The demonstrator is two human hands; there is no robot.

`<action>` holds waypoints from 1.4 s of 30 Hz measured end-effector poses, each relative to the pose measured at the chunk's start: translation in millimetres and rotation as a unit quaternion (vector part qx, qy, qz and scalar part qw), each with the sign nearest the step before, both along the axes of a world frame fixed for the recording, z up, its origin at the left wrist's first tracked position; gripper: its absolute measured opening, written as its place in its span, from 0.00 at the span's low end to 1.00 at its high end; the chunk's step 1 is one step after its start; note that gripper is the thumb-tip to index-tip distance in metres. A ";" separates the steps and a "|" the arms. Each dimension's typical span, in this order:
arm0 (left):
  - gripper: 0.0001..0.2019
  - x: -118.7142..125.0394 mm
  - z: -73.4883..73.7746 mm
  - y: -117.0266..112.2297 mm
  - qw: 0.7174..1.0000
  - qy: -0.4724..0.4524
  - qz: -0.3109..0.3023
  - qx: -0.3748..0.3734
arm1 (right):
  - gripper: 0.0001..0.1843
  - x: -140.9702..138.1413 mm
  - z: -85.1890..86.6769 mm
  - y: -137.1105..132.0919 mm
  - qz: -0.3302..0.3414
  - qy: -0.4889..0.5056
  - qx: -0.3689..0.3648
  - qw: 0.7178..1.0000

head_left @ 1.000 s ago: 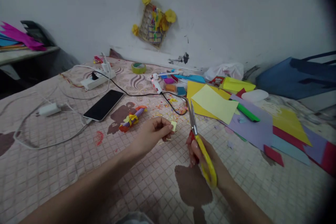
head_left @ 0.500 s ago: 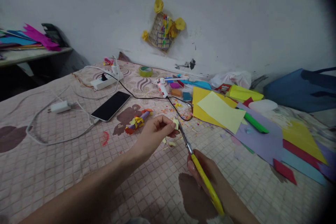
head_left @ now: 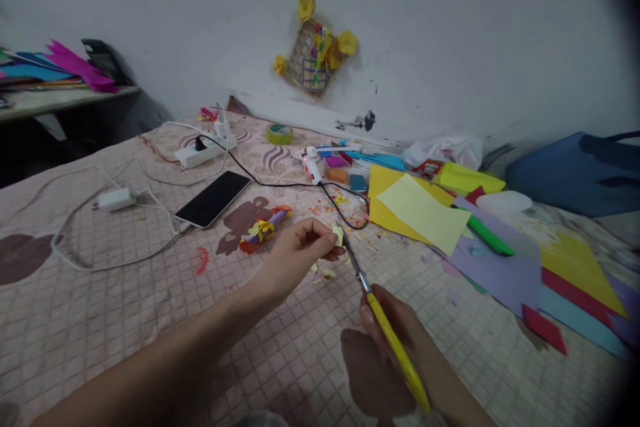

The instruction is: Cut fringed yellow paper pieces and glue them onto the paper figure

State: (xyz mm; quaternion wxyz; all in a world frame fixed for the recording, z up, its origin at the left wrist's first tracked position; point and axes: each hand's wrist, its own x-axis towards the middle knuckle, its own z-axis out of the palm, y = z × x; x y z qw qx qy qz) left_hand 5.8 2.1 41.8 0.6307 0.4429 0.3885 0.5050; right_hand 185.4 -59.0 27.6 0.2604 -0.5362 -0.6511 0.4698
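Note:
Between the thumb and fingers of my left hand (head_left: 310,243) is a small pale yellow piece of paper (head_left: 338,235). My right hand (head_left: 395,323) is closed around the yellow handles of a pair of scissors (head_left: 390,333). The metal blades point up and away from me, with their tips right at the paper's edge; whether they are cutting into it I cannot tell. Below the left fingers, small pale scraps (head_left: 328,273) lie on the patterned cloth (head_left: 240,347). Left of that hand rests a purple, orange and yellow paper craft piece (head_left: 265,229).
A white glue gun (head_left: 313,167) with a black cord lies beyond my hands. Coloured sheets (head_left: 425,210) and a green marker-like object (head_left: 484,235) are at the right. At the left are a phone (head_left: 214,200), a charger (head_left: 116,199), a power strip (head_left: 203,152) and tape (head_left: 279,134).
The whole view has shifted slightly. Both hands keep nearly the same pose, with the scissor tips still at the small paper piece.

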 end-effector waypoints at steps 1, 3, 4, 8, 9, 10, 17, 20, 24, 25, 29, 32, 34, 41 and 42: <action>0.08 -0.1 -0.4 0.1 1.000 0.001 -0.001 0.001 | 0.16 -0.2 0.4 0.1 -0.001 -0.002 -0.001 1.000; 0.08 -0.4 -0.9 0.4 1.000 0.004 -0.003 0.001 | 0.16 -0.7 0.9 0.2 -0.005 -0.005 -0.006 1.000; 0.08 -0.5 -1.2 0.5 1.000 0.004 -0.003 0.000 | 0.16 -1.0 1.0 0.3 -0.009 -0.005 -0.009 1.000; 0.07 -0.4 -1.5 0.8 1.000 -0.004 -0.004 0.000 | 0.15 -0.6 -1.6 -0.2 -0.029 -0.004 -0.025 0.999; 0.07 -0.3 -1.5 0.8 1.000 -0.004 -0.003 0.000 | 0.15 -0.2 -2.4 -0.5 -0.032 -0.002 -0.026 0.999; 0.07 -0.2 -1.4 0.8 1.000 -0.004 -0.003 0.000 | 0.14 0.1 -3.1 -0.8 -0.032 0.002 -0.028 0.999; 0.07 -1.0 -2.0 1.9 1.000 -0.012 -0.009 -0.003 | 0.15 -3.4 1.7 -2.8 -0.039 0.025 -0.037 0.998; 0.07 -0.9 -2.8 2.0 1.000 -0.017 -0.009 -0.004 | 0.16 -4.7 3.4 -2.8 -0.047 0.023 -0.040 0.998; 0.07 -0.4 -1.3 1.6 1.000 -0.015 -0.007 -0.009 | 0.16 -3.7 3.2 -2.0 -0.037 0.021 -0.042 0.998; 0.07 -0.3 -0.5 1.6 1.000 -0.017 -0.006 -0.010 | 0.16 -3.6 3.3 -1.7 -0.035 0.022 -0.038 0.998; 0.07 -0.1 1.8 1.6 0.999 -0.028 -0.006 -0.013 | 0.16 -4.2 4.4 -1.3 -0.032 0.009 -0.029 0.999; 0.07 -0.2 1.0 1.4 0.999 -0.035 -0.009 -0.015 | 0.15 -3.3 2.6 -1.8 -0.034 0.001 -0.033 0.999; 0.07 -0.3 -0.1 1.3 0.999 -0.038 -0.008 -0.015 | 0.14 -1.6 -0.1 -2.3 -0.034 0.002 -0.031 0.999; 0.07 -1.5 -1.6 3.0 0.999 -0.037 -0.006 -0.014 | 0.13 1.4 -2.9 -3.4 -0.031 -0.023 -0.017 0.999; 0.07 -1.6 -1.6 3.3 0.999 -0.035 -0.005 -0.013 | 0.13 1.1 -2.6 -3.6 -0.028 -0.017 -0.018 0.999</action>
